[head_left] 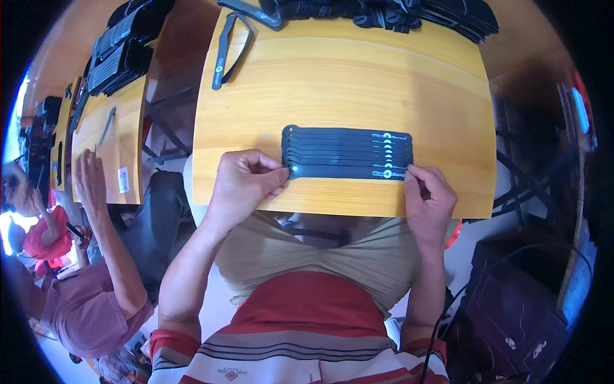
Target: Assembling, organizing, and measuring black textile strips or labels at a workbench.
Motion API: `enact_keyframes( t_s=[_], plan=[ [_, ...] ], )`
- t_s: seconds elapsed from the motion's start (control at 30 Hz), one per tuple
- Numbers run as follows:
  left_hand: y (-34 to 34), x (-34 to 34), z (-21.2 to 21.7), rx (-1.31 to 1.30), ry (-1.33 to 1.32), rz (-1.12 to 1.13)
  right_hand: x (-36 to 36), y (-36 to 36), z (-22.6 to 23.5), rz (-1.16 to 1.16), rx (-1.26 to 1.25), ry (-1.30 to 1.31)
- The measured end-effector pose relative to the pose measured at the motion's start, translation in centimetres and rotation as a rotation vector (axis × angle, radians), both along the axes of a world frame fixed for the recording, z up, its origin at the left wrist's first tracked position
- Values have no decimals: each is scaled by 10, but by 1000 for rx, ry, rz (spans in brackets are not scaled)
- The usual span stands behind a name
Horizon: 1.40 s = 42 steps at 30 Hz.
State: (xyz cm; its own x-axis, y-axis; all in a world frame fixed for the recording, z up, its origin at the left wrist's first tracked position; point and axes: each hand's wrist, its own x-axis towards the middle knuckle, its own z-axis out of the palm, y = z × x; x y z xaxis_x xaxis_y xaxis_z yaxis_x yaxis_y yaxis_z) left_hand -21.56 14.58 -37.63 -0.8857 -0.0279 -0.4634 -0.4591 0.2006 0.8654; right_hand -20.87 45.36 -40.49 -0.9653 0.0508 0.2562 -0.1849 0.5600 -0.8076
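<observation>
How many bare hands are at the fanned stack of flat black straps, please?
2: the left bare hand at the near left corner of the flat black straps, the right bare hand at their near right corner.

tabletop (345,83) evenly bright | left-rim glare | fisheye bend | black corners

Straps (332,152): black, flat, narrow, several in one overlapping set, exact count uncertain. Laid out side by side, parallel, long axis running left to right; together they form a neat rectangle near the front edge of the tabletop (345,83). Left ends rounded, stepped one behind another; small hole visible at the far strap (339,132). Right ends bear white print, aligned in a column. Near strap (345,172) shows a broad face; middle ones, only thin strips. All appear straight, unfolded.
</observation>
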Motion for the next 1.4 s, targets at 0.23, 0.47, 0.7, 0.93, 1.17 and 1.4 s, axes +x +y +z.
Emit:
enact_keyframes(
  t_s=[0.23, 0.47, 0.7, 0.93, 1.17, 1.4],
  plan=[
    [0, 0, 2, -24, -3, 1, -1, -2, 6, -2, 13, -23],
    [2, 1, 0, -22, 31, 9, -3, -1, 10, -4, 63, -51],
    [1, 2, 0, -13, 37, 9, -8, 3, 18, 63, 114, -110],
    [0, 3, -4, 6, 42, 11, -10, 3, 21, 81, 122, -143],
    [1, 2, -3, -4, 42, 10, -10, 2, 18, 68, 116, -154],
    [1, 2, 0, -11, 48, 5, -10, -1, 15, 27, 126, -153]
  ],
)
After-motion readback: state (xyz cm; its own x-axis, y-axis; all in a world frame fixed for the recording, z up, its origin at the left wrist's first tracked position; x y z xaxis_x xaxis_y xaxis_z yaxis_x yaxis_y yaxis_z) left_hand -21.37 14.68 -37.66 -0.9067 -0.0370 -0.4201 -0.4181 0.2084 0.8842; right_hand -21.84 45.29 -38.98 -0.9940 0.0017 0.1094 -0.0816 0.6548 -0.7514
